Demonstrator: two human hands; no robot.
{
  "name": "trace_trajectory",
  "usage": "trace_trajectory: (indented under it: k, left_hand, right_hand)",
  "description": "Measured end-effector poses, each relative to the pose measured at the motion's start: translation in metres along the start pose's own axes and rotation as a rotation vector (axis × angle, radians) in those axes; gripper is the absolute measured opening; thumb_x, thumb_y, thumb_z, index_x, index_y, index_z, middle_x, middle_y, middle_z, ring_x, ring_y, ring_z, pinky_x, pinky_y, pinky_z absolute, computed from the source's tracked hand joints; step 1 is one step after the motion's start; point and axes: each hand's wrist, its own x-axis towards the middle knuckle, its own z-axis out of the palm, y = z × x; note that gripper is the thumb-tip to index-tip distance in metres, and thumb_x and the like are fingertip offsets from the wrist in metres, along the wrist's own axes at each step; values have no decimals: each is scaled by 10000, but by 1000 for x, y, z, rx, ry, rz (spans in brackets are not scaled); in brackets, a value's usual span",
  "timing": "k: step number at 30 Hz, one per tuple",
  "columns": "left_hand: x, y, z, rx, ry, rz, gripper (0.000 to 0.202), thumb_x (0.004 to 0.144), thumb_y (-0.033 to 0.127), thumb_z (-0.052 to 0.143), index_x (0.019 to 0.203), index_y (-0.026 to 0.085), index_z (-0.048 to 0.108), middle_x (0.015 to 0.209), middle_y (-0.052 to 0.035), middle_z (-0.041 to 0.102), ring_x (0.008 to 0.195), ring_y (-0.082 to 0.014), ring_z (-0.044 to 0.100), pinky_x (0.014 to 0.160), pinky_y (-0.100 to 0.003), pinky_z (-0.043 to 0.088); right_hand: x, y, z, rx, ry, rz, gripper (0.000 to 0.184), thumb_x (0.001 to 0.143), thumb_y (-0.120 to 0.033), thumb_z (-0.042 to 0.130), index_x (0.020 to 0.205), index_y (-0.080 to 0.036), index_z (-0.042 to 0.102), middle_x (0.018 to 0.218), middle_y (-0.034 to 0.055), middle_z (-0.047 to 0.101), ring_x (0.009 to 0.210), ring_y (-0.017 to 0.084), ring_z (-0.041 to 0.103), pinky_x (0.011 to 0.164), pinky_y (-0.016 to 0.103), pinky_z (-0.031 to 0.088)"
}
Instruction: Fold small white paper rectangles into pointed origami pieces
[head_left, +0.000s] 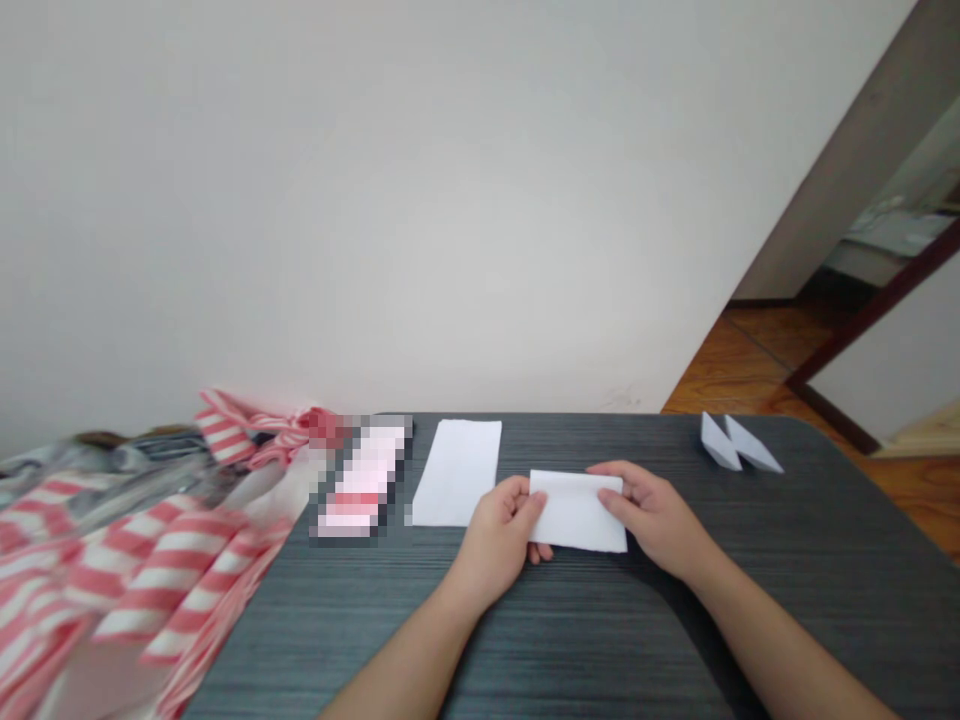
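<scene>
A small white folded sheet of paper (576,512) is held just above a dark grey wood-grain table (570,630). My left hand (501,535) pinches its left edge, thumb on top. My right hand (651,515) grips its right edge, fingers curled over the top corner. Both hands are closed on the sheet. To the left of it a second white paper strip (459,472) lies flat on the table, apart from my hands.
Two small folded white paper pieces (739,444) sit near the table's far right corner. A blurred pink and white object (362,480) lies left of the strip. Red and white striped plastic bags (142,560) cover the left side. A plain wall stands behind; wooden floor at right.
</scene>
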Motion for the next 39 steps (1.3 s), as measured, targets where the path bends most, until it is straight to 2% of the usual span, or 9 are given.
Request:
trace_trajectory:
  k: [6, 17, 26, 29, 32, 35, 39]
  left_hand:
    - [0, -1, 0, 0, -4, 8, 277, 881, 423, 524, 874, 146, 537, 473, 28, 574, 384, -91, 491, 388, -164, 354]
    - [-1, 0, 0, 32, 3, 16, 279, 880, 425, 523, 884, 147, 539, 471, 30, 565, 383, -97, 488, 383, -170, 345]
    - [-2, 3, 0, 40, 6, -3, 275, 887, 435, 498, 862, 163, 524, 458, 34, 553, 377, -101, 477, 382, -175, 334]
    - [-4, 4, 0, 53, -4, 6, 284, 884, 454, 492, 819, 178, 502, 459, 41, 537, 376, -103, 470, 376, -179, 312]
    - [-9, 7, 1, 139, -34, 38, 285, 879, 451, 499, 781, 183, 512, 479, 51, 512, 381, -99, 461, 384, -185, 305]
    - [-13, 9, 1, 281, -95, 90, 287, 879, 434, 500, 755, 180, 551, 527, 40, 517, 421, -99, 469, 411, -194, 298]
    - [-14, 10, 0, 413, -140, 150, 306, 876, 408, 509, 668, 184, 523, 514, 38, 483, 480, -106, 450, 455, -205, 276]
  right_hand:
    - [0, 3, 0, 3, -10, -9, 303, 896, -323, 557, 1159, -174, 578, 862, 44, 683, 724, 168, 588, 622, 263, 449]
    - [1, 5, -2, 2, -29, 6, 321, 900, -351, 544, 1169, -179, 582, 889, 52, 686, 738, 179, 600, 630, 275, 461]
    - [0, 1, -2, -58, -24, -8, 286, 898, -325, 538, 1135, -174, 592, 822, 35, 675, 693, 170, 595, 597, 261, 455]
    - [-1, -2, -3, -136, 3, -47, 264, 876, -319, 569, 1089, -171, 619, 853, 48, 680, 711, 180, 606, 609, 273, 467]
    - [-1, -10, -1, -230, 39, -146, 228, 861, -298, 596, 1048, -181, 652, 938, 69, 689, 809, 202, 625, 693, 298, 487]
    - [-1, -20, 2, -363, -29, -276, 183, 871, -276, 591, 993, -186, 694, 927, 78, 691, 833, 207, 626, 733, 311, 483]
    - [0, -27, 6, -424, -108, -325, 159, 863, -255, 604, 964, -197, 714, 877, 68, 697, 800, 201, 627, 714, 304, 478]
